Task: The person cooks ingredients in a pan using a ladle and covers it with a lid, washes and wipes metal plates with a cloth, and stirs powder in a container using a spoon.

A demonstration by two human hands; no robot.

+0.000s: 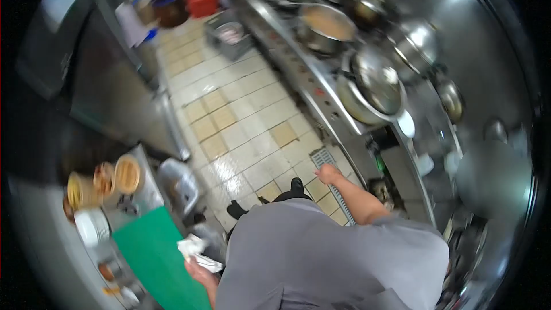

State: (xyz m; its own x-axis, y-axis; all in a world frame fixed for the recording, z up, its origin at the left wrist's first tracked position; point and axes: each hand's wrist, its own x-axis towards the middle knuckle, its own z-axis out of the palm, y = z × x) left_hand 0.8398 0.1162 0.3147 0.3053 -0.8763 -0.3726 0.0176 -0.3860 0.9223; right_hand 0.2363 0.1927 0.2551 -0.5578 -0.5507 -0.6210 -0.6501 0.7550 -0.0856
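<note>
Kitchen, tiled floor (252, 132), cooking range (321, 103) ahead of the right hand (327, 173). Right hand: nothing seen in it; whether loosely curled or spread, I cannot tell. Left hand (200, 274): closed on one white cloth (194, 247), beyond its fingers, by the edge of the green board (152, 252). Status, as I judge: cloth picked up, not yet set down. Long axis: slantwise, far-left end outward, near end toward the shirt (304, 247); crumpled, blurred, no clear front.
</note>
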